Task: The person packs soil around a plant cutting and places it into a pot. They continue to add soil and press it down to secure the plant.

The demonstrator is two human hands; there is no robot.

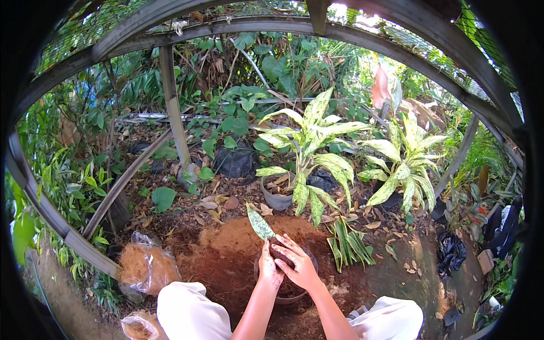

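Observation:
Both soil-smeared hands cup a dark ball of potting mix (280,256) from which one mottled green leaf cutting (260,224) sticks up, leaning left. My left hand (270,265) supports the ball's left side; my right hand (296,262) wraps over its top and right side, fingers spread. Beneath them is a round pot or basin (314,260), largely hidden by the hands and forearms. Brown coir and soil (221,255) lie spread around it. To the right of the hands, a bundle of cut green leaves (347,243) rests on the ground.
A clear plastic bag of coconut fibre (148,265) and another opened bag (140,326) sit at left. Beyond are a variegated plant in a grey pot (277,195) and a second variegated plant (401,172). Black plastic (451,254) lies at right. A wooden frame post (174,110) stands behind.

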